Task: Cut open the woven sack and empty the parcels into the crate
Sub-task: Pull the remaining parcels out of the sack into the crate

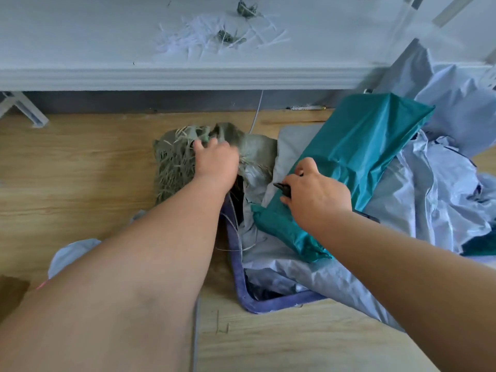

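Observation:
A frayed grey-green woven sack point(171, 162) lies on the wooden floor with loose fibres hanging from its cut edge. My left hand point(216, 163) grips its bunched top. My right hand point(316, 194) holds a small black cutter point(283, 187) and rests on a teal plastic parcel point(354, 154). That parcel lies slanted across pale grey-blue parcels point(429, 200) piled in and over a purple-rimmed crate point(239, 267). The crate's inside is mostly hidden by parcels.
A white table point(107, 49) stands ahead, carrying white shreds point(204, 36) and sack scraps point(247, 9). A white cord point(257, 111) hangs from its edge. Another pale parcel point(72, 253) lies under my left forearm. A brown box corner point(12, 291) sits at the left.

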Motion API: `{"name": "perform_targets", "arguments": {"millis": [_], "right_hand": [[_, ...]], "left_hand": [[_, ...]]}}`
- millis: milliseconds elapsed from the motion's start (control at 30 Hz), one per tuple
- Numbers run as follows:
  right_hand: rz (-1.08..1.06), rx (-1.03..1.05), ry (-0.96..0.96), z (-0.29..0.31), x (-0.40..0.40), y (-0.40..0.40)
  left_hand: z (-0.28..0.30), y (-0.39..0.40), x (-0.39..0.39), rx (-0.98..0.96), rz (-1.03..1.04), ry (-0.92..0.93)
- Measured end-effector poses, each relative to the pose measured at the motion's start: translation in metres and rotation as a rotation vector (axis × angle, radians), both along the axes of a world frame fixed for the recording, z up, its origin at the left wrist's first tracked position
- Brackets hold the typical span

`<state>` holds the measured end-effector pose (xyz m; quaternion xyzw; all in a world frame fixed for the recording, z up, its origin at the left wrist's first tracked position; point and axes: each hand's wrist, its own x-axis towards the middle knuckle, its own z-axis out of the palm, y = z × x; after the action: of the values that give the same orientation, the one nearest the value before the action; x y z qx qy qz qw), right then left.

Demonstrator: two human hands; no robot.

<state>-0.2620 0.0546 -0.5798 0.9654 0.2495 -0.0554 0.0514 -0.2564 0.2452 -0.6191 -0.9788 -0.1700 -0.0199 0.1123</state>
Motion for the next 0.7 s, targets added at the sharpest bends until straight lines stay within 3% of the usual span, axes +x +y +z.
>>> {"name": "perform_targets", "arguments": {"millis": [133, 267, 367, 467, 600, 700], "right_hand": [[-0.013, 0.008, 0.014, -0.004, -0.011, 0.012], [-0.030, 0.027, 0.051, -0.005, -0.017, 0.025], [-0.034, 0.069, 0.070, -0.004, -0.018, 0.035], [-0.043, 0.251, 0.090, -0.002, -0.017, 0.043], [-0.030, 0.607, 0.436, 0.006, -0.019, 0.056], [0.024, 0.639, 0.714, 0.009, -0.023, 0.061]], "left_hand": [[-0.006, 0.041, -0.031, -0.158, 0.251, -0.100], [-0.008, 0.052, -0.064, -0.173, 0.301, -0.154], [0.003, 0.049, -0.076, -0.253, 0.309, -0.350], [0.021, 0.044, -0.084, -0.364, 0.317, -0.539], [0.051, 0.027, -0.085, -0.404, 0.285, -0.730], [0.067, 0.024, -0.092, -0.391, 0.248, -0.828]]}}
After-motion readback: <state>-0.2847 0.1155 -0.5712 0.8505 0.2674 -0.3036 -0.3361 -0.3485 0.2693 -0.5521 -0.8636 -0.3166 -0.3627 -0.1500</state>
